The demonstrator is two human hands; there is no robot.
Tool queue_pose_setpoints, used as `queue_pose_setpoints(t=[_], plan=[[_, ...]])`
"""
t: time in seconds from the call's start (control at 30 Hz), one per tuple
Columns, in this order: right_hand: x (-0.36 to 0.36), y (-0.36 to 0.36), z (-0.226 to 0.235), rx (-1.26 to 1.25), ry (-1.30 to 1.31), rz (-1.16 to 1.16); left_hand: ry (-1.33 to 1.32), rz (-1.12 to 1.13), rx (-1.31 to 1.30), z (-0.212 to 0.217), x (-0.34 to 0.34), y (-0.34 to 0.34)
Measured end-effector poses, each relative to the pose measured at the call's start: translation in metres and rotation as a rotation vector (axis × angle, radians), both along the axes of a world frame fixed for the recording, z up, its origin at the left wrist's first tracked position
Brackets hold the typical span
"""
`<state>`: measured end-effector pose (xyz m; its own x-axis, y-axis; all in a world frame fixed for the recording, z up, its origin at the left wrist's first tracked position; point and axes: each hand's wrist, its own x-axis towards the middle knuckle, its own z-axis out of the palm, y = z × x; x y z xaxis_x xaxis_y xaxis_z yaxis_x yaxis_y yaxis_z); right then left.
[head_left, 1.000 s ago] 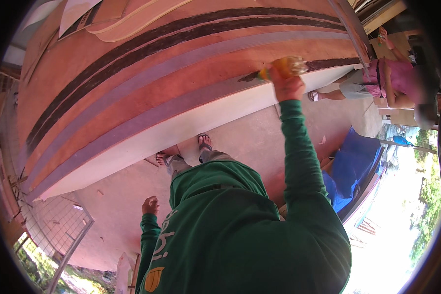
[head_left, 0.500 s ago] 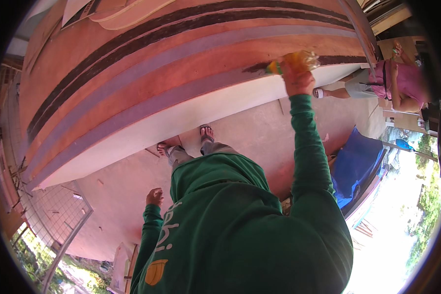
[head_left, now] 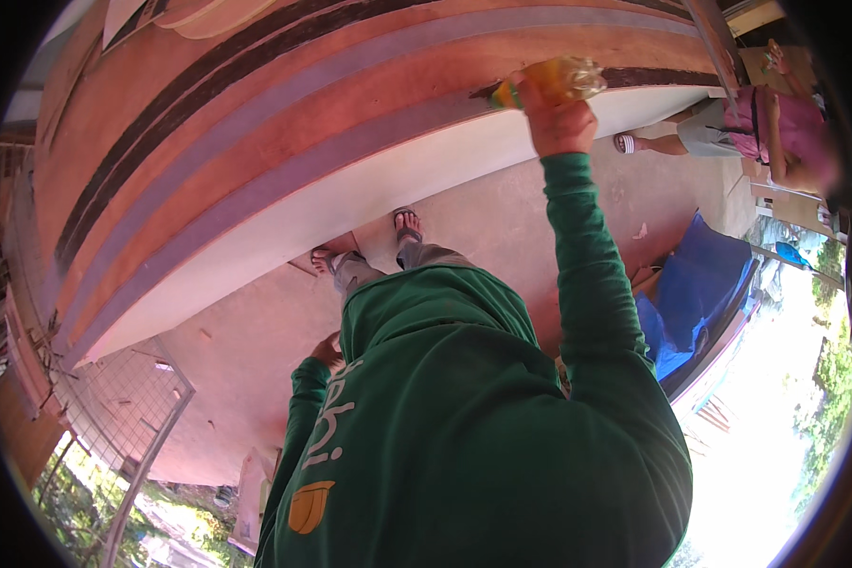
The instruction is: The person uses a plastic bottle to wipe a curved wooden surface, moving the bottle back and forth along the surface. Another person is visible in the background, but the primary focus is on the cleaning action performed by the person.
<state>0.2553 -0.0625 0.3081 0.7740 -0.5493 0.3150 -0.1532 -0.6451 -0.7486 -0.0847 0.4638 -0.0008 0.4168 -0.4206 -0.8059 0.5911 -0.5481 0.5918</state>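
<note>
Fingers point(head_left: 527, 93) of the right hand point(head_left: 560, 125) around a yellow bottle point(head_left: 560, 78)

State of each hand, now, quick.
Left hand: partly hidden beside the green shirt; open or closed, cannot tell.
Right hand: closed around a yellowish bottle.

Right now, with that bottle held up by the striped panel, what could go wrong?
Two risks, perhaps. Dark colour might stray onto the pale strip, since it runs just below the purple-grey stripe, where a dark patch shows beside the bottle. And only the right hand grips the bottle, so it might slip and drop to the floor.
</note>
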Motion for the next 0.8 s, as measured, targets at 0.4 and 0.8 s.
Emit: queue_pose_setpoints(t=[0.4,0.8], plan=[[0.008,-0.017,0.008,-0.160,0.208,-0.052,0.062,0.356,0.206,-0.001,-0.009,0.026],[0.007,-0.023,0.016,-0.122,0.243,-0.080,0.066,0.239,0.185,0.016,0.000,0.027]])
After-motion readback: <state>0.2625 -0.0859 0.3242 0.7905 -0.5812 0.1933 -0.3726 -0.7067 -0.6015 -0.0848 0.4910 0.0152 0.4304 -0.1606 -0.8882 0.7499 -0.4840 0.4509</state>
